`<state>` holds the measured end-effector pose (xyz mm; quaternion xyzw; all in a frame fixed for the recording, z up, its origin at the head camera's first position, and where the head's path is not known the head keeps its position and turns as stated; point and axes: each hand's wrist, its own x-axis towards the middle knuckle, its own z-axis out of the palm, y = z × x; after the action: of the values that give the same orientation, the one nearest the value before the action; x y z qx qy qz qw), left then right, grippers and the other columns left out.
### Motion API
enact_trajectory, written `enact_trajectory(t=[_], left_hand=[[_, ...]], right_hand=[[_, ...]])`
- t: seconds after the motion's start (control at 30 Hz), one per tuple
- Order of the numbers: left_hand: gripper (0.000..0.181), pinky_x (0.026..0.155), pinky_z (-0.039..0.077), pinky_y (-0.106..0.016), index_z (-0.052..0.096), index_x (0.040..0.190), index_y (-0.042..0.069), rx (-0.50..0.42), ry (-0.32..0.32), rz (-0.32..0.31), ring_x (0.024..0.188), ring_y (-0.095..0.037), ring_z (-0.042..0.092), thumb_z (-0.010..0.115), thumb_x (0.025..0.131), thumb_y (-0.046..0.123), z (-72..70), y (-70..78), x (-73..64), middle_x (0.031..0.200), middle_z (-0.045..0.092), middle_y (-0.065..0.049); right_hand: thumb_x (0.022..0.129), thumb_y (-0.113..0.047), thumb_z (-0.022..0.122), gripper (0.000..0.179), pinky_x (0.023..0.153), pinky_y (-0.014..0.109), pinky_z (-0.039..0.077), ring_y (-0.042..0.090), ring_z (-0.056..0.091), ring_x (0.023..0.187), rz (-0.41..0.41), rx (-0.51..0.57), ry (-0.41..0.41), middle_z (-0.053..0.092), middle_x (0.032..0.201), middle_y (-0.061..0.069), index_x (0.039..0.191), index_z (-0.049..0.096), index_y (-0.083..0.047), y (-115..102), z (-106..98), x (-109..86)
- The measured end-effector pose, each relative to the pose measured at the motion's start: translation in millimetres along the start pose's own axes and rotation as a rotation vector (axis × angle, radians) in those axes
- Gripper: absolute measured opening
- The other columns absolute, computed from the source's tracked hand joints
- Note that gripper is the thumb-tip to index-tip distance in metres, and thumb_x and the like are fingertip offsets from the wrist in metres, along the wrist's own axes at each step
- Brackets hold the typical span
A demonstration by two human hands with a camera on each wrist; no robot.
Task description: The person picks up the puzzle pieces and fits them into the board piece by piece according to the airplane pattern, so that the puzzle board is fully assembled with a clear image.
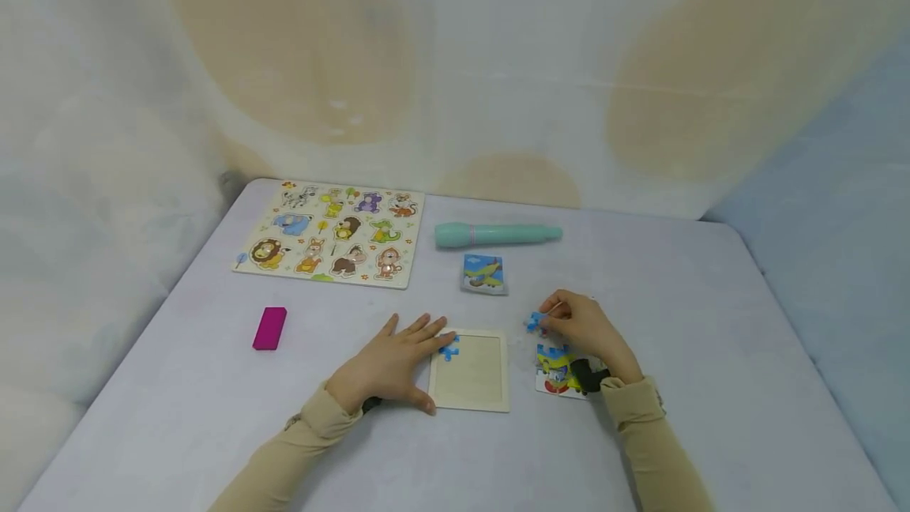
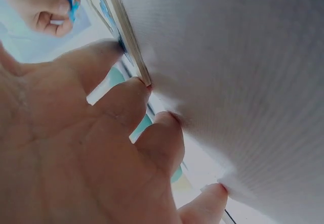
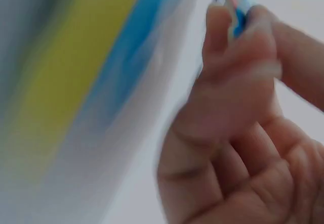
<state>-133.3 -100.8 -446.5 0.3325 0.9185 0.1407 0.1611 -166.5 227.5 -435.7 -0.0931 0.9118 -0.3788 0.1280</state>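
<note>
Fingers first: the right hand (image 1: 586,328) pinches a small blue puzzle piece (image 1: 533,322), right of centre in the head view, and there it is in the upper left of the left wrist view too! The left hand (image 1: 387,366) lies spread, fingers straight, grasping nothing, its forefinger touching a blue corner piece (image 1: 449,352) at the upper left of the wooden tray (image 1: 505,374). Lower right, a cluster of pieces (image 1: 554,374) sits partly hidden by the right wrist. Above centre, a plane puzzle (image 1: 484,273) and a teal tube (image 1: 490,235); upper left, an animal board (image 1: 329,239); left, a pink block (image 1: 269,329).
</note>
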Motion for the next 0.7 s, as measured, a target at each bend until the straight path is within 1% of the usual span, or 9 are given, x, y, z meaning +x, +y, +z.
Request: enact_trajectory(t=[0.1,0.17,0.2,0.27,0.33,0.4,0.5,0.6,0.7], left_hand=[[0.111,0.115,0.013,-0.067,0.031,0.153,0.019,0.003,0.002,-0.008,0.15,-0.029,0.02,0.082,0.063,0.059,-0.2,0.2,-0.3,0.162,0.024,-0.002],[0.112,0.115,0.013,-0.067,0.03,0.153,0.019,0.003,0.005,-0.008,0.15,-0.029,0.02,0.081,0.063,0.06,0.6,-0.1,-0.1,0.162,0.024,-0.002],[0.112,0.115,0.013,-0.066,0.03,0.153,0.019,0.004,0.004,-0.009,0.15,-0.029,0.02,0.081,0.063,0.06,1.1,-0.2,-0.1,0.162,0.024,-0.002],[0.112,0.115,0.013,-0.066,0.03,0.153,0.019,0.001,0.002,-0.01,0.15,-0.029,0.02,0.081,0.063,0.061,1.8,0.3,-0.6,0.162,0.023,-0.001],[0.111,0.115,0.013,-0.067,0.031,0.153,0.019,-0.001,0.001,-0.009,0.15,-0.029,0.02,0.081,0.063,0.061,2.3,0.8,-1.3,0.162,0.024,-0.002],[0.111,0.115,0.014,-0.067,0.031,0.153,0.018,-0.005,0.0,-0.008,0.15,-0.029,0.021,0.081,0.063,0.06,1.6,1.8,-2.3,0.162,0.024,-0.002],[0.111,0.115,0.014,-0.067,0.031,0.153,0.018,-0.001,0.002,-0.004,0.15,-0.03,0.021,0.081,0.063,0.061,0.6,2.3,-2.6,0.162,0.024,-0.003],[0.112,0.114,0.014,-0.068,0.03,0.153,0.017,0.008,0.003,-0.004,0.15,-0.03,0.021,0.081,0.063,0.061,0.3,1.7,-1.7,0.162,0.024,-0.003],[0.112,0.115,0.014,-0.067,0.03,0.153,0.018,0.015,0.004,-0.007,0.15,-0.03,0.021,0.08,0.063,0.061,1.1,0.4,-0.2,0.162,0.023,-0.002]], right_hand=[[0.092,-0.012,0.064,0.016,0.06,0.029,0.052,0.016,0.063,0.066,-0.049,0.123,-0.14,0.07,0.086,0.011,0.104,0.061,-0.002,-18.5,19.6,10.2],[0.091,-0.011,0.065,0.015,0.058,0.03,0.052,0.015,0.061,0.062,-0.062,0.157,-0.212,0.07,0.082,0.01,0.103,0.062,-0.002,-32.4,31.6,15.2],[0.091,-0.011,0.065,0.013,0.057,0.03,0.052,0.015,0.06,0.061,-0.072,0.157,-0.239,0.069,0.08,0.008,0.102,0.062,-0.003,-38.1,37.3,17.5],[0.091,-0.01,0.066,0.01,0.057,0.029,0.052,0.013,0.06,0.059,-0.074,0.143,-0.268,0.068,0.077,0.007,0.098,0.063,-0.004,-47.8,47.4,21.2],[0.09,-0.009,0.066,0.007,0.056,0.028,0.053,0.012,0.061,0.058,-0.068,0.13,-0.277,0.068,0.074,0.006,0.096,0.064,-0.004,-54.4,55.9,23.9],[0.09,-0.009,0.066,0.007,0.055,0.027,0.053,0.011,0.061,0.057,-0.06,0.123,-0.278,0.068,0.073,0.005,0.095,0.064,-0.004,-57.9,62.1,26.0],[0.089,-0.01,0.068,0.008,0.053,0.026,0.052,0.011,0.062,0.055,-0.027,0.11,-0.25,0.068,0.072,0.005,0.092,0.064,-0.004,-62.2,67.1,26.3],[0.086,-0.014,0.072,0.011,0.052,0.023,0.048,0.009,0.059,0.056,-0.004,0.03,-0.173,0.067,0.07,0.002,0.088,0.064,-0.006,-64.9,69.0,25.7],[0.083,-0.018,0.075,0.015,0.051,0.022,0.042,0.01,0.054,0.056,0.009,-0.071,-0.094,0.063,0.068,0.0,0.082,0.064,-0.008,-66.9,70.6,24.7]])
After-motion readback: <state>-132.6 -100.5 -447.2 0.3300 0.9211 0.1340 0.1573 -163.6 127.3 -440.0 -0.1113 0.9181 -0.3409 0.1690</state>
